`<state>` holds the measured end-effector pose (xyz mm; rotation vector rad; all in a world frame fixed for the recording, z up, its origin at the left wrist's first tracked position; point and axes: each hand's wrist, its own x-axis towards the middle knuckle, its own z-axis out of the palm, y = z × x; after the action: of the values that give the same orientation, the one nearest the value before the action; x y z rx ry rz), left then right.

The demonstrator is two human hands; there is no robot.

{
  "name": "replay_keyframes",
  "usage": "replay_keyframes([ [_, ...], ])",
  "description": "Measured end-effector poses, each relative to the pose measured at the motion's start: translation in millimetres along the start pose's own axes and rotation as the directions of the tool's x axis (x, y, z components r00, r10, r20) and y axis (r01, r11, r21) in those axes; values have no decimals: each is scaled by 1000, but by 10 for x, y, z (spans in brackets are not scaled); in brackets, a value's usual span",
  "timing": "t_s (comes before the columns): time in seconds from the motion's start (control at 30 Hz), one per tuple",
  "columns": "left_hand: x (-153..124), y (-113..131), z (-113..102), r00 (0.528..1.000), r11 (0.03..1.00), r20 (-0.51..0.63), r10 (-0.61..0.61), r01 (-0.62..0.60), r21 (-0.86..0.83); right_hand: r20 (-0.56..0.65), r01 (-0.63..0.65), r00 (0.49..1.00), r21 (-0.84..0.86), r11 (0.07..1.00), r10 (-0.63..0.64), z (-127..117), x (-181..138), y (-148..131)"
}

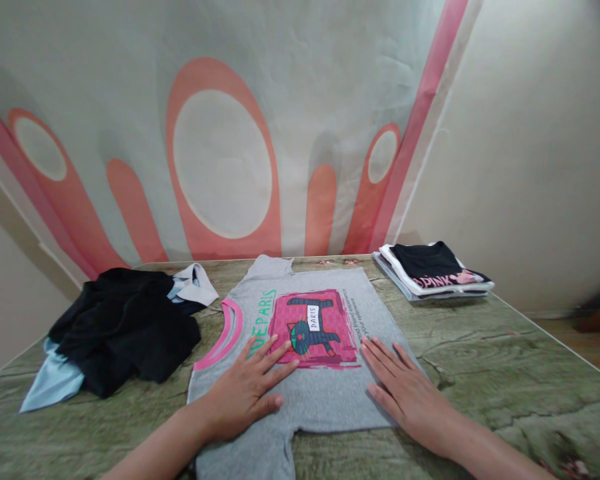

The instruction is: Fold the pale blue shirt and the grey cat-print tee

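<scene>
Grey tee (325, 400) flat, L hand (247, 390) & R hand (405, 387) spread on it.
Prob. light, soft, floppy; grip at sleeve/hem edges.

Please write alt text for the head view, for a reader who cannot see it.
The left hand and right hand lie flat on a grey T-shirt with a pink cat print, spread on a green table. Dark clothes lie heaped at left; folded shirts are stacked far right.
</scene>
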<state>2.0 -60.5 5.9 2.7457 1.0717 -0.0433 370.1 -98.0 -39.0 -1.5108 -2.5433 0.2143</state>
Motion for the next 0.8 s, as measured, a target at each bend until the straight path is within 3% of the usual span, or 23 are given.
replay_keyframes([
  [0.2, 31, 126, -136, 997, 1000, 66, -27, 26, 6, 26, -53, 998, 43, 998, 52, -133, 50, -78],
  [0.33, 149, 345, -102, 996, 997, 64, 65, -62, -45, 19, 31, 999, 91, 995, -33, -267, 343, -286],
  [0.47, 154, 446, 30, 992, 990, 20, 121, -119, -82, 45, 110, 992, 120, 987, -116, -208, 583, -364],
  [0.57, 95, 411, 5, 990, 983, 3, 137, -136, -121, 45, 116, 991, 141, 983, -123, -98, 633, -305],
  [0.67, 76, 250, -56, 997, 993, -81, 22, -31, -111, 29, 113, 992, 157, 981, -119, -40, 619, -250],
  [0.8, 131, -95, 34, 953, 972, -198, -232, 234, -10, 41, 99, 993, 157, 983, -107, -47, 608, -251],
])
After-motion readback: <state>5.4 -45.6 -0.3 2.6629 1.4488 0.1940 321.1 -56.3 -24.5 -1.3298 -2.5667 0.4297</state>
